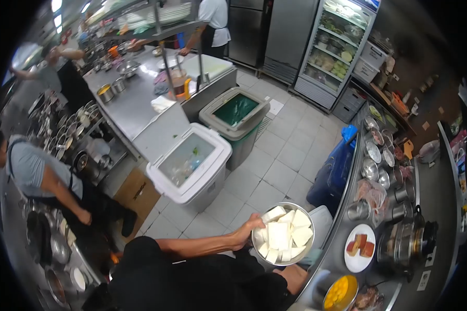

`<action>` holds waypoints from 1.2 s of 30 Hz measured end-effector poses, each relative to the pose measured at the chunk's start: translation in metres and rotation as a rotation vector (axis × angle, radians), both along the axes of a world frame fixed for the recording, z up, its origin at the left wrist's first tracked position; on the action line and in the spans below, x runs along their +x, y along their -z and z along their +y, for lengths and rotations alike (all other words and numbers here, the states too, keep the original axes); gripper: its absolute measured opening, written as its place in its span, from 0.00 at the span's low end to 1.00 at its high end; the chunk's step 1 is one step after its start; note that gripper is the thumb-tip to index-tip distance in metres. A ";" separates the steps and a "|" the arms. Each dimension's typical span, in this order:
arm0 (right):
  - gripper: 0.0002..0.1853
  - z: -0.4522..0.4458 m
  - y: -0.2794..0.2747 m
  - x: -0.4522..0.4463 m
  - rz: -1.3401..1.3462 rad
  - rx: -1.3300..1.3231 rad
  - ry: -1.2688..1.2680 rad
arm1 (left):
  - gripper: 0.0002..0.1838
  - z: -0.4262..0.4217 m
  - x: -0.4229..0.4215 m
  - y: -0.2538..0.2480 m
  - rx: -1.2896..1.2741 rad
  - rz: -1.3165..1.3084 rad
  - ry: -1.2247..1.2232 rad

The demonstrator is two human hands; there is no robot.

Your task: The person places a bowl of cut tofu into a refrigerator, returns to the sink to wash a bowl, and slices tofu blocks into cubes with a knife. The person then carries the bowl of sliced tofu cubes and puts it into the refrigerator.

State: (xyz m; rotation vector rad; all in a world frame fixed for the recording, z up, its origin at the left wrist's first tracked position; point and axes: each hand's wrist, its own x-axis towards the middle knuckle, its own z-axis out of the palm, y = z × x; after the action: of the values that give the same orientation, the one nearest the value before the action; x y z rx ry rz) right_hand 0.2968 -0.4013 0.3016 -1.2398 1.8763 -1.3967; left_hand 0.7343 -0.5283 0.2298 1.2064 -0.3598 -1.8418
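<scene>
My left hand (pixel 248 230) is closed on the rim of a round metal bowl (pixel 255 248), thumb and fingers at its left side. White blocks (pixel 279 236), cut into chunks and possibly tofu, fill the bowl to the top. It is held level in front of my body, over the floor beside the counter. My right forearm (pixel 291 278) shows just below the bowl, close to the counter edge. The fingers of that hand are hidden, so whether they touch the bowl cannot be made out.
Along the right counter (pixel 342 233) stand a white plate (pixel 354 264) with brown pieces, a pot of yellow chunks (pixel 340 291) and several metal bowls (pixel 369 168). A lidded white bin (pixel 189 171) and a grey-green bin (pixel 233 116) stand ahead. A co-worker (pixel 46 171) is at left.
</scene>
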 end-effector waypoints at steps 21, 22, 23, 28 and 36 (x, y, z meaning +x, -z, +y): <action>0.06 -0.944 0.172 0.323 -0.320 0.405 -1.048 | 0.27 -0.592 0.211 0.015 -0.256 0.096 -0.722; 0.08 -0.958 0.198 0.322 -0.366 0.602 -0.970 | 0.28 -0.615 0.218 0.019 -0.240 0.096 -0.722; 0.08 -0.975 0.237 0.307 -0.324 0.536 -1.138 | 0.31 -0.644 0.233 0.020 -0.178 0.108 -0.687; 0.12 -1.019 0.296 0.292 -0.117 0.918 -0.977 | 0.34 -0.779 0.293 0.014 -0.134 -0.019 -0.799; 0.13 -1.284 0.359 0.391 -0.149 1.358 -0.765 | 0.33 -0.984 0.400 0.034 -0.192 0.073 -1.072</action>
State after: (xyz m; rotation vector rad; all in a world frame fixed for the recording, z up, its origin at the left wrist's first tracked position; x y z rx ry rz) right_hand 0.6875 -1.6857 -0.0578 -0.8437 1.4114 0.2516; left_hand 1.1339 -1.5125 0.1957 0.9063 0.1530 -0.8860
